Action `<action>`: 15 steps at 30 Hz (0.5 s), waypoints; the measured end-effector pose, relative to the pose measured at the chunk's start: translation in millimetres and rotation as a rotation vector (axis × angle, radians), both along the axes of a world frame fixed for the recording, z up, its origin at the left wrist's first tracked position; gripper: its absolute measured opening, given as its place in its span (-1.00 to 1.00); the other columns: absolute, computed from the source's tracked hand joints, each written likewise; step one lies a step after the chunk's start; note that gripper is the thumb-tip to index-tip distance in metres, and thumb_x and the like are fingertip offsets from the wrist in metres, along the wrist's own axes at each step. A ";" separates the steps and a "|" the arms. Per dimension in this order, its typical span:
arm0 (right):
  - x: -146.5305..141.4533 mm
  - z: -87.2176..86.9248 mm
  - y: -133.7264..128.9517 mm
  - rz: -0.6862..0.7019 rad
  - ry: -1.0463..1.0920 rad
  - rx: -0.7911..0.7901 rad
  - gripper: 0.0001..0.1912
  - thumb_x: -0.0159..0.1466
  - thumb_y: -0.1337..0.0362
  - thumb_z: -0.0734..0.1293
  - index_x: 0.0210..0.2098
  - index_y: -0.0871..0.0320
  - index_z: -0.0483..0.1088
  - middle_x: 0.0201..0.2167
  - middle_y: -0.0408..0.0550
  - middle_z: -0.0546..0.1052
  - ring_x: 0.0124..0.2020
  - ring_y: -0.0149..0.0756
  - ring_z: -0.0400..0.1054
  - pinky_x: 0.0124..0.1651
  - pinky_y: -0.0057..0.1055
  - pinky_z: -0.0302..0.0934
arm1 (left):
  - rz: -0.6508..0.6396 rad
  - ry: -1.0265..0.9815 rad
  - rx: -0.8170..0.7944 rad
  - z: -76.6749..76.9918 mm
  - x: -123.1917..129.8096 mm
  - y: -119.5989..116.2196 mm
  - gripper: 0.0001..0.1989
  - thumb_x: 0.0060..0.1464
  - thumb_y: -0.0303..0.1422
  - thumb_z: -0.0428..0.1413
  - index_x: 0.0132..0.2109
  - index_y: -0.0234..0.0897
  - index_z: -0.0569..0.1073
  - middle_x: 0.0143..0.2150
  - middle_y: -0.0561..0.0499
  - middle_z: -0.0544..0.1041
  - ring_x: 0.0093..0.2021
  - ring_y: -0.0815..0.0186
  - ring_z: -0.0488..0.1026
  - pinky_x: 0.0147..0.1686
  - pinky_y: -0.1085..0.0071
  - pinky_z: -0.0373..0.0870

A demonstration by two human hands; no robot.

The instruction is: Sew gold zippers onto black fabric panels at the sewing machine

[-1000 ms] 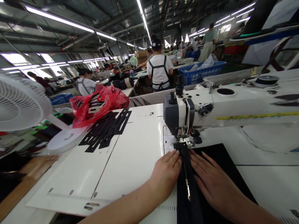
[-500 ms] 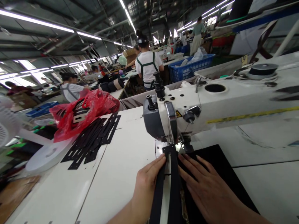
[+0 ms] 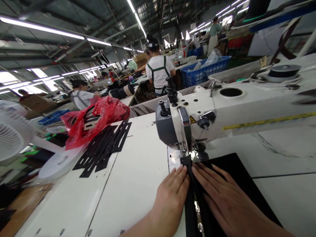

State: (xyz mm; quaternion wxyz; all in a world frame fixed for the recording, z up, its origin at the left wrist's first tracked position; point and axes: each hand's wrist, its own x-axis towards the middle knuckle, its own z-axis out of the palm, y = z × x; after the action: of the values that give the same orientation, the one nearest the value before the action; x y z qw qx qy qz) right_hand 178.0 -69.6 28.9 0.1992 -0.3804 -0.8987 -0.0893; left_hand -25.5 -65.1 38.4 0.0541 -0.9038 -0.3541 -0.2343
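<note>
My left hand (image 3: pixel 171 197) lies with its fingers stretched out, their tips on a narrow black strip (image 3: pixel 186 161) just in front of the sewing machine's needle area. The strip's end reaches under the machine's presser foot (image 3: pixel 184 152). Beside it, my right hand (image 3: pixel 225 194) rests flat, fingers extended, on a larger black fabric piece (image 3: pixel 234 166). Between my hands runs a shiny metal-looking piece (image 3: pixel 198 214), whose kind I cannot make out. The white sewing machine (image 3: pixel 197 112) stands over the work. Much of the strip is hidden by my left hand.
Left on the white table (image 3: pixel 133 184) lies a pile of slotted black pieces (image 3: pixel 103 149), against a red plastic bag (image 3: pixel 98 118). A white fan (image 3: pixel 59 161) stands at the far left. Behind the machine are a blue crate (image 3: pixel 204 70) and a person in a white shirt (image 3: pixel 159 72).
My left hand has moved right, closer to my right hand, and now covers much of the strip. The pale gap along the strip is no longer visible. The whole view has shifted slightly.
</note>
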 end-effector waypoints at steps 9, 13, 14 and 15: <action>-7.8 1.5 -0.6 -0.024 0.048 -0.086 -0.34 0.18 0.45 0.14 0.27 0.11 -0.01 0.21 0.02 0.20 0.20 -0.18 0.07 0.16 -0.11 -0.04 | 0.023 0.032 0.075 -3.4 0.9 3.0 -0.67 0.27 -0.54 -0.24 0.01 -0.50 0.35 0.02 -0.27 0.45 0.08 0.15 0.37 -0.02 0.20 0.45; -8.5 4.6 -3.2 -0.049 0.083 -0.189 -0.40 0.25 0.39 0.12 0.27 0.05 -0.02 0.23 -0.03 0.17 0.23 -0.21 0.03 0.20 -0.11 -0.10 | 0.018 0.032 0.081 -5.5 -0.1 4.4 -0.69 0.27 -0.52 -0.22 0.01 -0.50 0.35 -0.01 -0.27 0.47 0.05 0.15 0.40 -0.07 0.22 0.47; -8.6 5.0 -3.8 -0.051 0.095 -0.213 -0.41 0.26 0.37 0.12 0.27 0.04 -0.02 0.23 -0.03 0.16 0.23 -0.20 0.01 0.21 -0.11 -0.11 | 0.010 0.037 0.089 -6.1 -0.8 5.0 -0.69 0.26 -0.52 -0.21 0.00 -0.50 0.35 -0.01 -0.28 0.47 0.04 0.14 0.40 -0.09 0.23 0.48; -8.5 5.3 -4.4 -0.050 0.105 -0.238 -0.42 0.27 0.35 0.12 0.27 0.03 -0.03 0.24 -0.02 0.15 0.24 -0.20 0.00 0.21 -0.10 -0.12 | 0.002 0.044 0.100 -6.8 -1.7 5.6 -0.70 0.25 -0.53 -0.20 0.00 -0.50 0.35 -0.01 -0.28 0.47 0.04 0.13 0.40 -0.10 0.23 0.48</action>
State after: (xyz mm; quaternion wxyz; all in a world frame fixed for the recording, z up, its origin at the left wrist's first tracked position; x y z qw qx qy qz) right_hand 169.5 -74.0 34.1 0.1972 -0.4278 -0.8815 0.0329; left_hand -27.2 -59.5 31.5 0.1074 -0.9046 -0.3414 -0.2317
